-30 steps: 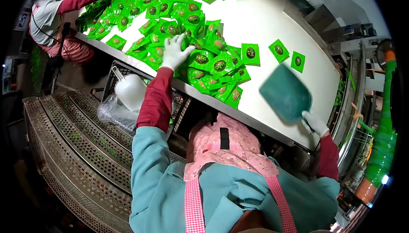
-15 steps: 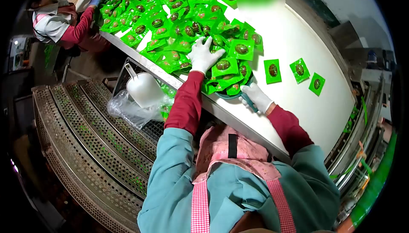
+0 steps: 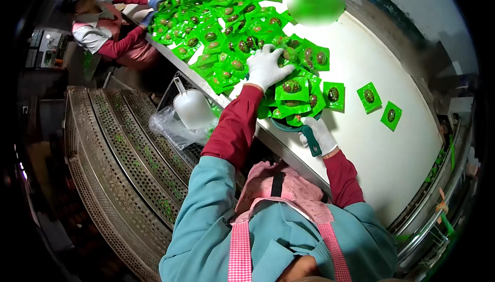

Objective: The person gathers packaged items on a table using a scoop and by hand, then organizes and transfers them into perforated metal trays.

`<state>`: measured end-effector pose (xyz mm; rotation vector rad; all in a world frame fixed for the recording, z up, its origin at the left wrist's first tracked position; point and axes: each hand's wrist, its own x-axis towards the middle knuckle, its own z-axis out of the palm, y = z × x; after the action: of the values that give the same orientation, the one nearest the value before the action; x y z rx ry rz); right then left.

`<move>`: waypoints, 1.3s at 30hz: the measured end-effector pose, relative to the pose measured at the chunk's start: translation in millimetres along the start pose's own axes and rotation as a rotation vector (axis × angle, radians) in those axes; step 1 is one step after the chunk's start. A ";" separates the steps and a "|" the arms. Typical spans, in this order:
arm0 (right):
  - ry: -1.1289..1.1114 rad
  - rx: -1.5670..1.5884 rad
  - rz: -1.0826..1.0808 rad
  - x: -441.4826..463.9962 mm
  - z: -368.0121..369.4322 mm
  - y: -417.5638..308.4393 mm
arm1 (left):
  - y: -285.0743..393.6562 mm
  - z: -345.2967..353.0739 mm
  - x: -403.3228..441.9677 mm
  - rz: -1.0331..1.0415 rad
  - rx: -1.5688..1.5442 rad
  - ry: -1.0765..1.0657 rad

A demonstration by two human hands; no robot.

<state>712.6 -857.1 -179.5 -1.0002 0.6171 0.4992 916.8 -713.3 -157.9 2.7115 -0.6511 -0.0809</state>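
My left hand (image 3: 268, 67), in a white glove, lies with fingers spread on a heap of green packets (image 3: 210, 36), each with a brown oval piece showing on it. My right hand (image 3: 322, 135), also gloved in white, is closed round the dark green handle (image 3: 311, 141) of a scoop. The scoop's curved rim (image 3: 289, 127) shows at the table's near edge, below my left hand. Packets pile over the scoop and hide most of its inside. One packet (image 3: 334, 97) lies against the right side of this pile.
Two single packets (image 3: 369, 98) lie farther right on the white table (image 3: 381, 163). Left of me, a white scoop (image 3: 194, 108) rests on clear plastic over a dark crate. Perforated metal steps (image 3: 124, 153) stand beside it. A co-worker (image 3: 111, 34) handles packets at the far left.
The whole view has shifted, moving the scene right and down. The pile by the scoop now reaches the nearest single packet. The scoop's handle is turned more towards me.
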 end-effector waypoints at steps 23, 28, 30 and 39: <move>-0.862 -0.563 -0.323 -242.3 198.5 -111.1 | 83.0 -402.5 -300.6 -0.622 0.417 0.615; -1.324 -0.787 -0.040 -321.8 346.9 -61.6 | 46.3 -490.5 -518.7 -0.835 0.515 0.788; -1.352 -0.858 0.023 -360.5 376.4 -13.7 | 55.6 -474.2 -605.4 -0.979 0.506 0.887; -1.837 -1.271 -0.067 -418.4 507.7 233.5 | 4.7 -373.5 -916.9 -1.594 0.467 0.877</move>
<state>383.3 -346.0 163.6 -1.1776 -1.5653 1.4958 146.7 -184.6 170.2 2.4476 1.8469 0.8604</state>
